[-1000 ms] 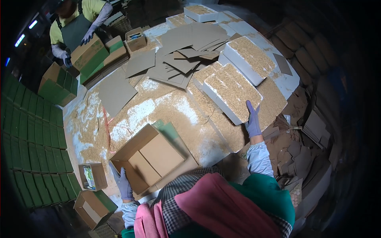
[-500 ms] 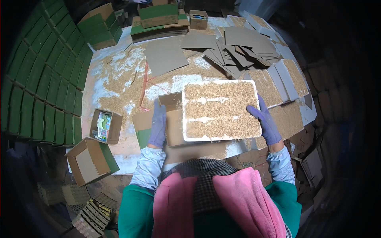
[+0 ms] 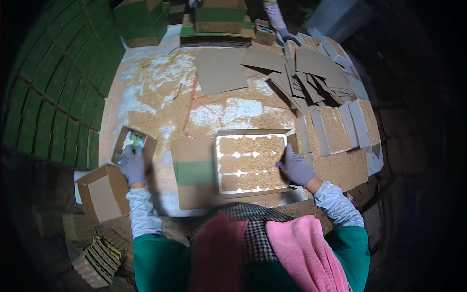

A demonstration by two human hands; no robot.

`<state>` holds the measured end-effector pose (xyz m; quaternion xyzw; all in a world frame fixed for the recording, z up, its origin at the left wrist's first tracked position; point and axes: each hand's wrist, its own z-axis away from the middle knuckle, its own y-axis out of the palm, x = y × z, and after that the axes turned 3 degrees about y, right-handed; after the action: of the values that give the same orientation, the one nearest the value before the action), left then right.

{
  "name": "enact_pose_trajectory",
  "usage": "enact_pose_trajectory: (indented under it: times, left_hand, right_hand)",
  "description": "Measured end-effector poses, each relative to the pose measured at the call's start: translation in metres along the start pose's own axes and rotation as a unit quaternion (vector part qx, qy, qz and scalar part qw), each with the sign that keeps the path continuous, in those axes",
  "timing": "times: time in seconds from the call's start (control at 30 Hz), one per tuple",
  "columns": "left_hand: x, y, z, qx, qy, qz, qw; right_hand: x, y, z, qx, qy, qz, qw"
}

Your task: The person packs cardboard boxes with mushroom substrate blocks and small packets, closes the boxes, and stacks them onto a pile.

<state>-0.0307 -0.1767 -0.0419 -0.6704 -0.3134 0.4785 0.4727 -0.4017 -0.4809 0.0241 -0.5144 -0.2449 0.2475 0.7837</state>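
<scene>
A white foam tray [image 3: 251,164] filled with husk-like brown flakes lies inside an open cardboard box [image 3: 253,132] in front of me. At the tray's right edge is my gloved right hand [image 3: 297,167], its thumb over the rim and its other fingers along the side by the box wall. My gloved left hand [image 3: 131,164] reaches over a small cardboard box [image 3: 149,146] on the left. Its fingers stretch onto colourful packets [image 3: 134,140] inside; the fingertips are blurred, and no packet shows lifted.
Green cartons [image 3: 58,97] are stacked at left. An open box [image 3: 104,192] stands near left. Cardboard sheets [image 3: 316,73] pile up at far right above more flake-filled foam trays [image 3: 333,129]. A co-worker's gloved hand [image 3: 288,36] reaches in at the back. Loose flakes cover the table [image 3: 151,104].
The foam tray has gone down into the cardboard box, with my right hand still at its edge. My left hand has moved left to the small box. A co-worker's arm has appeared at the back.
</scene>
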Motion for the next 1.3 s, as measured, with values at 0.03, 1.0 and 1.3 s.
enact_pose_trajectory:
  times: [0.03, 1.0, 1.3]
  left_hand:
    - [0.033, 0.001, -0.010, 0.009, -0.016, -0.067, 0.998]
    - [-0.213, -0.048, 0.125, 0.198, 0.555, 0.209, 0.780]
    - [-0.217, -0.078, 0.118, 0.211, 0.510, 0.079, 0.830]
  right_hand:
    - [0.003, 0.011, -0.009, -0.013, -0.019, 0.043, 0.999]
    - [-0.047, -0.062, -0.062, -0.254, -0.369, -0.338, 0.828]
    - [-0.033, 0.019, -0.055, -0.228, -0.475, 0.052, 0.848]
